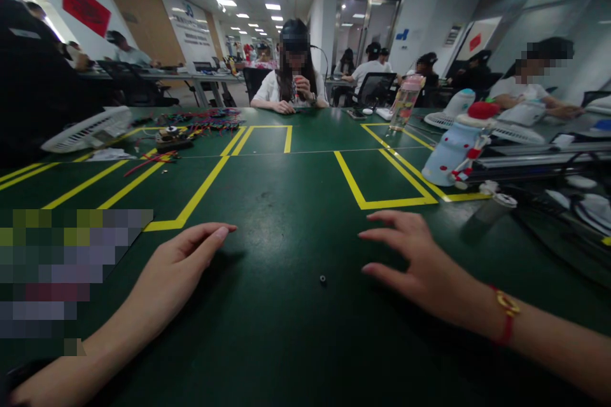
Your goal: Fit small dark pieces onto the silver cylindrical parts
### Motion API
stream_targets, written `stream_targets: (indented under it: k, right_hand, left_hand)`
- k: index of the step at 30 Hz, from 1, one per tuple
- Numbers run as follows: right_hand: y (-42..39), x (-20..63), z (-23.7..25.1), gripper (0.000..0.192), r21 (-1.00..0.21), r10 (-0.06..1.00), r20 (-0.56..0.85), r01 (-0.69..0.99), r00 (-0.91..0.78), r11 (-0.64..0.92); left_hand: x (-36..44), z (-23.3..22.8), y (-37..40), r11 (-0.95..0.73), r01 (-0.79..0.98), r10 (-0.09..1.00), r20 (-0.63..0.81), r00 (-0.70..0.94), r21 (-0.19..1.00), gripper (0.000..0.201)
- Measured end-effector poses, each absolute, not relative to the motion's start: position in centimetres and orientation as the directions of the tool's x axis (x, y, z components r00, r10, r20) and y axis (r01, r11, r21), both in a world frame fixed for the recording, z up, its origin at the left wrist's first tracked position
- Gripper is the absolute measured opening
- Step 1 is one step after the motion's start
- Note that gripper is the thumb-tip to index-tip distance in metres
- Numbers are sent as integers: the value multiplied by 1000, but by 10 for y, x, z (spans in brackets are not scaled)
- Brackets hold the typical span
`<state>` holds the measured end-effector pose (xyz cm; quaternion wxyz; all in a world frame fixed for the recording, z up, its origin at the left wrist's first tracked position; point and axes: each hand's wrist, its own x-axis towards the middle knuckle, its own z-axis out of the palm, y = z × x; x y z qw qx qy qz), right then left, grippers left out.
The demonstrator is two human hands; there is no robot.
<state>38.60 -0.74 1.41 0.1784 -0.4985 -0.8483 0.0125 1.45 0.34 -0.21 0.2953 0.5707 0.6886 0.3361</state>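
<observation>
My left hand rests on the green table with fingers stretched forward, holding nothing. My right hand hovers low over the table at the right, fingers spread, a red cord bracelet on the wrist. A tiny dark ring-shaped part lies on the mat between the two hands, touched by neither.
Yellow tape lines mark boxes on the table. A white and blue bottle lies at the right near a pink-capped bottle. A white fan and coloured wires sit far left. A person sits opposite; others work behind.
</observation>
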Motion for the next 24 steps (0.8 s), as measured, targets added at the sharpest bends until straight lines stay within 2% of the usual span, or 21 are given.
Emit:
stream_targets:
  k: [2, 5, 9, 11, 13, 15, 17, 19, 21, 24]
  right_hand:
    - [-9, 344, 11, 42, -299, 802, 227, 745, -552, 597]
    - [-1, 323, 12, 22, -325, 749, 272, 675, -604, 662]
    - [17, 375, 33, 24, -288, 774, 430, 742, -464, 605]
    - [23, 427, 45, 28, -192, 788, 529, 860, -315, 473]
    - [26, 485, 52, 33, -38, 782, 599, 969, -174, 245]
    - [29, 536, 54, 34, 73, 822, 569, 997, -25, -20]
    - [30, 570, 51, 35, 76, 879, 438, 966, 190, -247]
    - [31, 583, 49, 39, 35, 893, 279, 925, 354, -378]
    - [31, 582, 49, 45, -4, 890, 215, 911, 403, -412]
    - [31, 573, 52, 48, -35, 883, 232, 911, 407, -411]
  left_hand:
    - [14, -1, 3, 130, 577, 984, -33, -175, 806, 52]
    - [13, -1, 3, 135, 555, 986, -56, -158, 821, 53]
    - [13, -4, 5, 131, 512, 987, -64, -148, 849, 52]
    - [13, -6, 6, 138, 497, 986, -71, -153, 857, 52]
    - [13, -7, 6, 143, 498, 985, -75, -154, 855, 53]
    - [14, -7, 6, 141, 508, 985, -72, -154, 850, 53]
    - [15, -6, 5, 140, 510, 985, -66, -161, 849, 54]
    - [17, -3, 3, 139, 506, 983, -58, -172, 851, 53]
    - [19, 0, 1, 137, 499, 983, -53, -177, 856, 50]
    - [22, 4, -2, 138, 492, 983, -60, -171, 860, 46]
